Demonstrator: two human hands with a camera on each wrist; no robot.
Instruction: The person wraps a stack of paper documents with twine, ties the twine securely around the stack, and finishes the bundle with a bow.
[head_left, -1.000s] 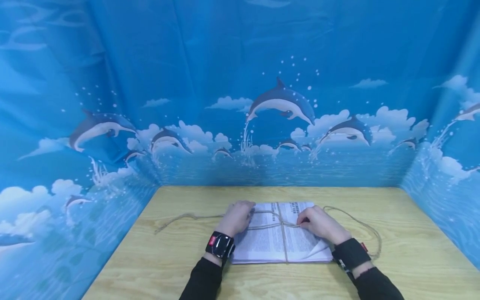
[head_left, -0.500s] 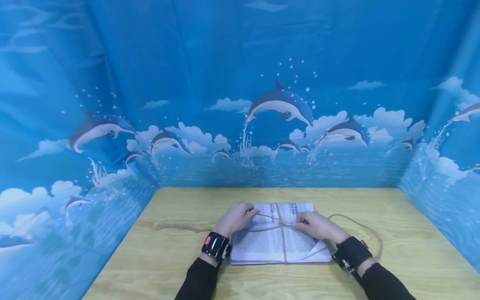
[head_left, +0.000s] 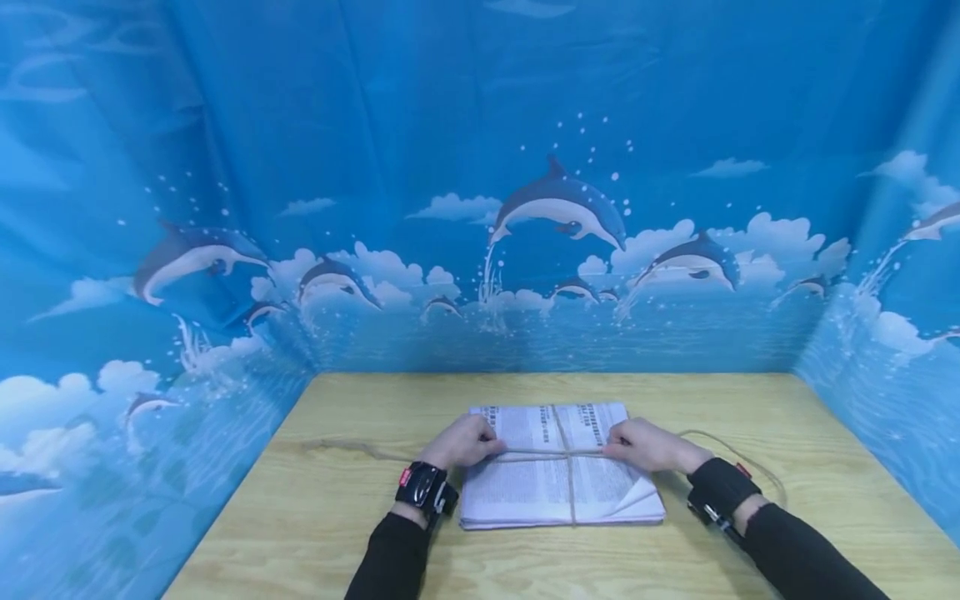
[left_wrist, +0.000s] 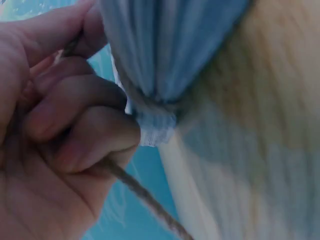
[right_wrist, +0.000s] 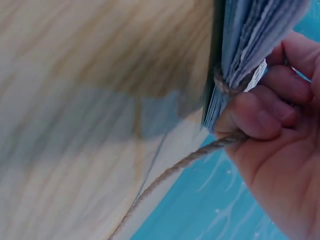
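Observation:
A stack of folded newspapers point(head_left: 525, 492) lies flat on the table, with twine point(head_left: 572, 492) running round it front to back and side to side, crossing near the middle. My left hand point(head_left: 462, 442) grips one end of the twine over the stack's left side; in the left wrist view the fingers point(left_wrist: 100, 130) are curled round the cord point(left_wrist: 145, 197). My right hand point(head_left: 651, 446) holds the other end at the right side, its fingers point(right_wrist: 257, 117) wrapped round the cord point(right_wrist: 190, 157). Between the hands the twine is straight. The papers' side edges point(right_wrist: 250, 45) are squeezed together where the twine passes.
A wood-grain table point(head_left: 315, 517) carries the stack. Loose twine tails trail left point(head_left: 352, 447) and right point(head_left: 738, 458) across it. A blue curtain point(head_left: 420, 150) printed with dolphins stands behind and at both sides. One front-right paper corner point(head_left: 633, 496) is folded up.
My left hand has taken hold of the twine and moved slightly left and down; the right has shifted right. The loose loops over the stack have drawn into a straight line.

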